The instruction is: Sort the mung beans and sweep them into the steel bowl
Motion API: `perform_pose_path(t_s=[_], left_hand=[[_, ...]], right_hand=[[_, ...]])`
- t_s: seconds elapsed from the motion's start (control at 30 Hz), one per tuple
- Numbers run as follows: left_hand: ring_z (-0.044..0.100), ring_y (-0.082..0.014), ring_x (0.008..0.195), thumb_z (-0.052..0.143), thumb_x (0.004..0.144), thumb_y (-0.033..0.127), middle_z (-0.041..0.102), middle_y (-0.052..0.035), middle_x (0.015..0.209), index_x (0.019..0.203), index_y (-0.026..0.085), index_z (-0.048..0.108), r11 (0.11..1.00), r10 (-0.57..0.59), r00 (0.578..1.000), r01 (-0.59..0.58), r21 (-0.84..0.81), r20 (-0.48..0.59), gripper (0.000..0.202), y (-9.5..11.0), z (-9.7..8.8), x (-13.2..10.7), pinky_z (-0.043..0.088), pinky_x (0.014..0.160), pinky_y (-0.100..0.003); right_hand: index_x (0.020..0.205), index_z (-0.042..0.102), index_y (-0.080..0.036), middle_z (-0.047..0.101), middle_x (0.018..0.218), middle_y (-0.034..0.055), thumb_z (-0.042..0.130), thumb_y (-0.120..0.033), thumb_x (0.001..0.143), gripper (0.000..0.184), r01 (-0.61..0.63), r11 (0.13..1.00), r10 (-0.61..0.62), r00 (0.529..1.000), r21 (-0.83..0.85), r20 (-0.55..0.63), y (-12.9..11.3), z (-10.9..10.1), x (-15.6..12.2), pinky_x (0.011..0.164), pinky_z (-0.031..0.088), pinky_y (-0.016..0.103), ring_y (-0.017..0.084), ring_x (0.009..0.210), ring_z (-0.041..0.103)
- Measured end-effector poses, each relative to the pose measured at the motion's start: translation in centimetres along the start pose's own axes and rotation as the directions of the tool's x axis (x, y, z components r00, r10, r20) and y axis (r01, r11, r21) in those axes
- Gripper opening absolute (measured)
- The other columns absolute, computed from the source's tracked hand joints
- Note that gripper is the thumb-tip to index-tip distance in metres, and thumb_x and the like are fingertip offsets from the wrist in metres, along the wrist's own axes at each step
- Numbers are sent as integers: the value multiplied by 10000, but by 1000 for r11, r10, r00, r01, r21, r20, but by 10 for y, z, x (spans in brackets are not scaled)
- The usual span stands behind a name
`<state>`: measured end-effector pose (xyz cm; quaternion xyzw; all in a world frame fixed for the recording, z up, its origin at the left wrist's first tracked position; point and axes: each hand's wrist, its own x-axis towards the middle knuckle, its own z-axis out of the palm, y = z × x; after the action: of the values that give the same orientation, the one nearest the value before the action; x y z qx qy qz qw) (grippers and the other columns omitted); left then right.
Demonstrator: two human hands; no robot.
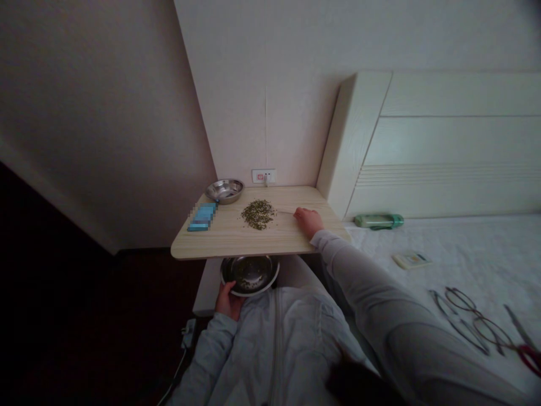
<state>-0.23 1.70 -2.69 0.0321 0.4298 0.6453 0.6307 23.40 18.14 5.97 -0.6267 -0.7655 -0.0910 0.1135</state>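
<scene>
Above the right part of the table (291,243), a thin utensil (286,212) is pinched by the closed right hand (308,221), directed toward the green grains (258,214) heaped at the table's middle. Below the table's front edge, a metal bowl (262,289) is held at its rim by the left hand (230,301). The left fingers are mostly hidden beneath it; the utensil's tip cannot be made out. The right arm (363,287) is stretched forward, the left (215,338) bent.
</scene>
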Motion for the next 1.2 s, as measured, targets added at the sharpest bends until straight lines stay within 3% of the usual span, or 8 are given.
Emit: perform_pose_path(t_s=[0.37, 0.8, 1.2], left_hand=[[589, -157, 725, 459, 648, 59, 633, -12, 730, 954, 213, 553, 1000, 15, 998, -16, -16, -69, 355, 2, 8, -8, 481, 634, -289], [587, -157, 662, 463, 633, 64, 631, -25, 766, 982, 210, 537, 999, 27, 998, -28, -17, -53, 386, 1, 6, -5, 485, 612, -315], [585, -156, 680, 469, 628, 59, 631, -17, 760, 948, 203, 554, 1000, 26, 1000, -26, 15, -13, 361, 0, 5, -4, 479, 594, -286]], right_hand=[[910, 523, -180, 597, 893, 76, 282, -330, 831, 295, 73, 997, -72, 997, -28, 11, -11, -8, -1, 654, 331, 268, 177, 784, 535], [908, 515, -163, 585, 921, 95, 261, -309, 837, 302, 216, 974, -210, 974, -69, 87, -32, -16, -18, 696, 299, 274, 166, 822, 520], [854, 520, -156, 595, 860, 87, 291, -277, 830, 261, 368, 930, -367, 929, -10, 57, -42, -23, -42, 682, 269, 277, 174, 816, 512]])
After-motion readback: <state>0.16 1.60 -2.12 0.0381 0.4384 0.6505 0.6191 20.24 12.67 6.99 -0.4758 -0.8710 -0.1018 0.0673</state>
